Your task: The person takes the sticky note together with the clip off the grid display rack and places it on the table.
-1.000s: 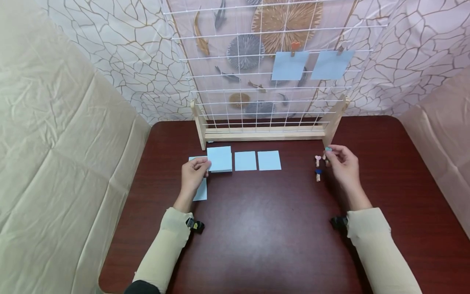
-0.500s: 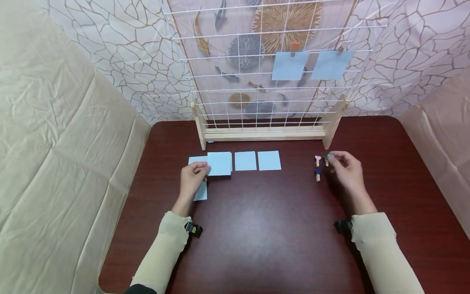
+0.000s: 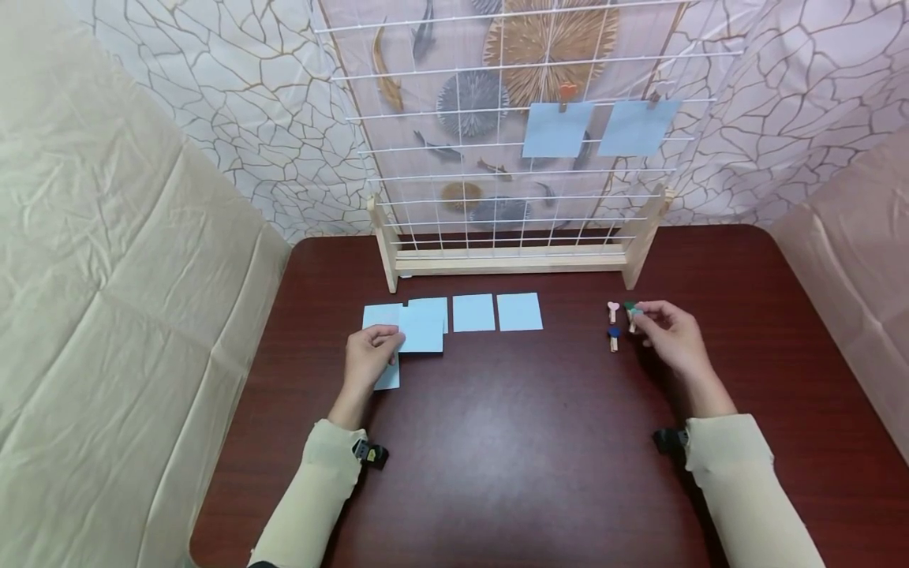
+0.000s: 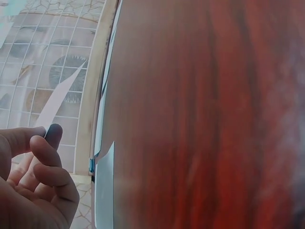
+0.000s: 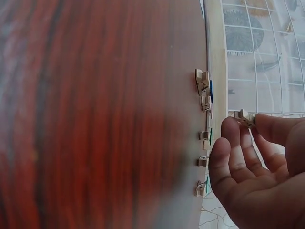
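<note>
My left hand [image 3: 365, 363] pinches a light blue paper square [image 3: 424, 330] by its left edge, between thumb and fingers. The square is raised over other blue sheets [image 3: 429, 302]; in the left wrist view the same paper [image 4: 57, 101] stands out thin and edge-on. At the right, my right hand [image 3: 676, 341] holds a small wooden clothespin [image 5: 245, 117] between thumb and fingertip, with a teal top in the head view. Just left of that hand lie a pink-heart clothespin [image 3: 613, 310], a dark blue one [image 3: 614, 338] and a green one [image 3: 630, 306].
A white wire grid [image 3: 461, 150] on a wooden stand [image 3: 511, 263] rises at the table's back. Two blue sheets hang there: one sheet [image 3: 557, 131] under an orange clip [image 3: 567, 92], another sheet [image 3: 638, 128] beside it. Loose squares [image 3: 473, 313] lie before the stand.
My left hand has drawn the paper square toward me, uncovering sheets behind it. The right hand, with its clothespin, has also come slightly nearer and to the right.
</note>
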The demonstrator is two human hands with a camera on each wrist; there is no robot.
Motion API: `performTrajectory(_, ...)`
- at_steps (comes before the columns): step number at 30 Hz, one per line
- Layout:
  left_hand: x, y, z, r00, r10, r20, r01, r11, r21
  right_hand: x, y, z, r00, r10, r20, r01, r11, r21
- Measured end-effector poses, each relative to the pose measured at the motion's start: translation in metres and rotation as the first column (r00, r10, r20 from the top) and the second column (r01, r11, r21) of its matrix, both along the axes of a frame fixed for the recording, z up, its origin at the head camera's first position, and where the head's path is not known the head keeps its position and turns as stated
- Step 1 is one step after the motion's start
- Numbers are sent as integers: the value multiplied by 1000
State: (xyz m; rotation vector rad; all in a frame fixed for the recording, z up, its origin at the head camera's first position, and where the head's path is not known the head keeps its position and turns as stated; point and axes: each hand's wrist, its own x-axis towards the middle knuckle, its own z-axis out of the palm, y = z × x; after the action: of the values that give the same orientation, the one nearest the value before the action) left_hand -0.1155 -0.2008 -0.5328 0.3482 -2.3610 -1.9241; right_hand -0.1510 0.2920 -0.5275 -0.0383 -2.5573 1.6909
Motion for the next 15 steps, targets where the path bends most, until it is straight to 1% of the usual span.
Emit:
performTrajectory(5, 3, 1, 0, 1000, -10, 17, 10, 1000, -4, -2, 6, -9, 1000, 21, 22, -22, 999, 47)
performTrajectory(9, 6, 2, -1, 999, -12, 41, 12, 1000, 6, -1, 8, -8, 998, 44, 48, -47, 996, 73)
performTrajectory(11, 7, 3, 2, 998, -17, 64, 16, 1000, 17, 0, 8, -7, 997, 55, 61, -60, 994, 91)
performTrajectory(15, 9, 3, 0, 997, -33, 66, 33, 999, 9, 0, 8, -6, 994, 80, 80, -90, 989, 120)
